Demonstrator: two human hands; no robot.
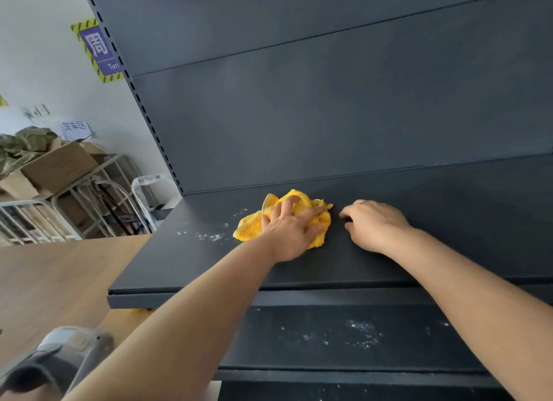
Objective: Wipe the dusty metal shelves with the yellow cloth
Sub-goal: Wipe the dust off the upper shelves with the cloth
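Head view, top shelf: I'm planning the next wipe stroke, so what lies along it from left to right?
Scattered white dust specks → crumpled yellow terry cloth with the left hand pressing on it → right hand resting on the dark grey metal shelf.

One yellow cloth (251, 228), two hands (291, 233) (374, 224) — three metal shelves (194, 266).

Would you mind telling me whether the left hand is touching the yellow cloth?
Touching. The head view shows the left hand lying flat on the yellow cloth, fingers spread across it, pressing it onto the shelf.
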